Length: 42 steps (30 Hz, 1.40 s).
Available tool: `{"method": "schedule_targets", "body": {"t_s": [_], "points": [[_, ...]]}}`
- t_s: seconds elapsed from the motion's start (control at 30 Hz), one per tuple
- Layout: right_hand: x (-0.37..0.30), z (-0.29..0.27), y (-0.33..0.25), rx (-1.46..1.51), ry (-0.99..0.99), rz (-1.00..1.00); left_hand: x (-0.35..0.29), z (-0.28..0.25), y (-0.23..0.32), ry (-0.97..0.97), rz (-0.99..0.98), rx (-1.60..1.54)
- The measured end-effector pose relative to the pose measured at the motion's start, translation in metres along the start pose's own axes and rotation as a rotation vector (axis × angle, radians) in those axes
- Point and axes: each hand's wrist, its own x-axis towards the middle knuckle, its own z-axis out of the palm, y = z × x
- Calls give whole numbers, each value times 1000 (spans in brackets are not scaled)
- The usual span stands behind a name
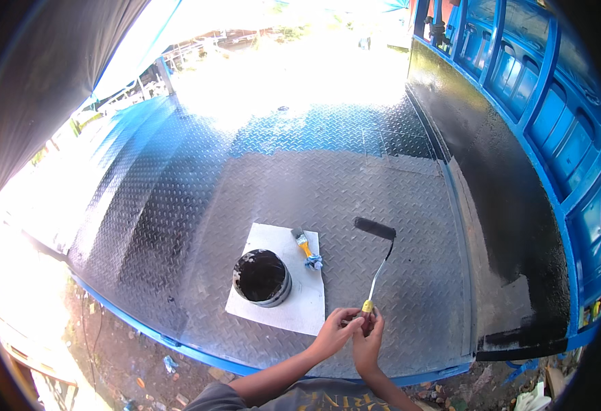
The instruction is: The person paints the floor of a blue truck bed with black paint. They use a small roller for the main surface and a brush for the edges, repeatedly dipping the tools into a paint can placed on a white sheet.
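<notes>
Both my hands are closed around the handle of a paint roller (374, 229), which I hold over the unpainted grey part of a diamond-plate metal floor (314, 188). My left hand (340, 329) grips the handle from the left, and my right hand (367, 335) wraps it from the right. The roller's black sleeve points up and to the left, away from me. Left of my hands, a round can (263, 279) with black paint inside stands on a white board (307, 312). A paintbrush (303, 243) with a yellow handle and blue wrapping lies beside it.
Glossy black paint covers the floor's left and far parts. On the right, a mostly black side panel (513, 178) runs along a blue ribbed frame (557, 123). The floor's blue front edge (177, 344) borders littered ground. A dark tarp (47, 75) hangs at upper left.
</notes>
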Motion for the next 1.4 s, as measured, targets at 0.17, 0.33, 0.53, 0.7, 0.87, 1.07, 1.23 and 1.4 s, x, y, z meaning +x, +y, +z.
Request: {"method": "schedule_targets", "body": {"t_s": [0.17, 0.33, 0.53, 0.7, 0.87, 1.07, 1.23, 1.4], "points": [[-5, 3, 2, -15, -38, -30, -4, 6, 16, -20, 2, 19], [1, 18, -17, -160, -106, -211, 11, -19, 36, -52, -14, -130], [-19, 3, -13, -421, -116, -319, 60, -119, 61, 45, -137, -132], [-77, -78, 37, -580, 12, -122, 110, -232, 96, 264, -70, 234], [-144, -113, 31, -692, 254, 198, 182, -386, 23, 606, 157, 480], [-151, -96, 27, -962, 232, 176, 238, -454, -36, 689, 42, 597], [-82, -44, 27, -858, 55, 79, 274, -483, -80, 750, 28, 619], [8, 28, 22, -939, -139, -125, 298, -496, -111, 782, 120, 770]]}}
